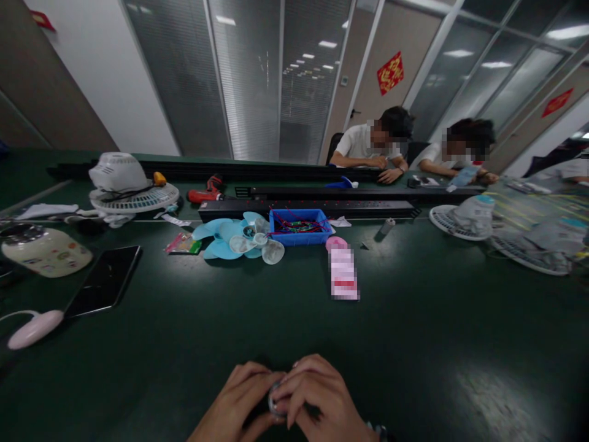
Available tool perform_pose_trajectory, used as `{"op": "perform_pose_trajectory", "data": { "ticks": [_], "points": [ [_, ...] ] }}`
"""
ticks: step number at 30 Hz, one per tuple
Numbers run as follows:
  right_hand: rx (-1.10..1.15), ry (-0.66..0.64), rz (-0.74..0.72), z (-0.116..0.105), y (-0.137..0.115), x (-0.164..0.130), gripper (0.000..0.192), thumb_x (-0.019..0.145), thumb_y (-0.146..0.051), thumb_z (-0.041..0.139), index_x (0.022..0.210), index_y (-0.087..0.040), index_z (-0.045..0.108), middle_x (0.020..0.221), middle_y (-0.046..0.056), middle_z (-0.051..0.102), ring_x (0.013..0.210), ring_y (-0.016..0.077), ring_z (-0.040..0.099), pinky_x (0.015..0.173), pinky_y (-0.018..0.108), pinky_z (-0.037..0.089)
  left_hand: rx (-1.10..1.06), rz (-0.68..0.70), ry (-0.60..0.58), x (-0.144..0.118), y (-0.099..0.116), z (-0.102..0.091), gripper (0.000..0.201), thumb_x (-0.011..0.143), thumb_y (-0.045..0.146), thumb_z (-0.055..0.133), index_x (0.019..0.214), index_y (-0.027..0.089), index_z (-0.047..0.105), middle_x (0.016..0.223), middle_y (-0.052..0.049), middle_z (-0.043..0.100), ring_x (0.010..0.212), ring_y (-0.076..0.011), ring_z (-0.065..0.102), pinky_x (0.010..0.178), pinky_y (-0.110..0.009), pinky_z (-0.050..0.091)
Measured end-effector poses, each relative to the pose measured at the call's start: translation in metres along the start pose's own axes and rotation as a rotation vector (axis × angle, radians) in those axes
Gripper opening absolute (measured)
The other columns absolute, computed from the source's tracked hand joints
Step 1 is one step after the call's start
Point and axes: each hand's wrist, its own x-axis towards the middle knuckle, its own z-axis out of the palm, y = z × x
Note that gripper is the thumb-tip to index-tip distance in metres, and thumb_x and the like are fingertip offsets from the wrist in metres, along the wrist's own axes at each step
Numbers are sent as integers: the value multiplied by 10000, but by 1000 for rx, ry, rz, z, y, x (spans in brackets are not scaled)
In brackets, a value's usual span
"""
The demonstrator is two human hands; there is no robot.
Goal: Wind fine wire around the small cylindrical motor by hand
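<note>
Close to the table's near edge, my left hand (242, 398) and my right hand (319, 393) meet, their fingers closed around a small grey, ring-shaped thing (272, 400). Only part of its curved rim shows between the fingertips, so its exact kind cannot be made out. Both hands grip it, the left from one side and the right from the other. Beyond them on the green table lies a pink, blurred-out packet (343, 273), apart from the hands.
A blue bin (301, 236) of wires stands mid-table beside blue fan blades (225, 236). Left are a tablet (105, 279), a pink oval device (37, 329) and a cream jar-like object (48, 250). Fan parts (473, 216) lie right. Two people (368, 144) sit across.
</note>
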Motion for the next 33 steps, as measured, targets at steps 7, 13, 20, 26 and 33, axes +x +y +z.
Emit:
{"op": "perform_pose_trajectory", "data": {
  "ticks": [7,13,20,26,33],
  "points": [
    [18,68,37,5,-2,-1,232,827,-52,696,694,-204,581,842,-38,772,789,126,690,764,242,524,5,-55,-20,6,8,-5,415,926,234,679,1316,269,541,1137,-51,708,1007,-239,614,871,-303,526],
    [3,150,80,8,-5,3,265,776,-117,793,684,-199,557,770,-42,752,717,121,675,699,232,520,-6,-77,-12,7,13,-6,449,889,179,720,1294,272,550,1135,-42,705,1002,-241,610,870,-313,526],
    [38,156,157,7,-5,4,283,739,-162,836,644,-200,573,774,-49,757,806,143,705,741,243,536,-90,-145,-15,4,15,-4,418,913,118,671,1278,291,565,1116,-43,672,1035,-241,590,898,-340,519],
    [51,170,262,11,-2,1,289,693,-101,853,623,-208,594,758,-51,762,811,152,707,730,239,537,-162,-174,34,6,14,-3,408,914,110,661,1270,293,581,1136,-48,649,1065,-241,579,920,-353,523],
    [48,144,213,10,-3,6,230,778,-68,761,670,-215,621,836,-32,769,829,145,709,755,249,528,-190,-158,116,8,10,-3,403,926,130,637,1289,295,574,1153,-50,655,1056,-235,599,924,-354,531]
  ]
}}
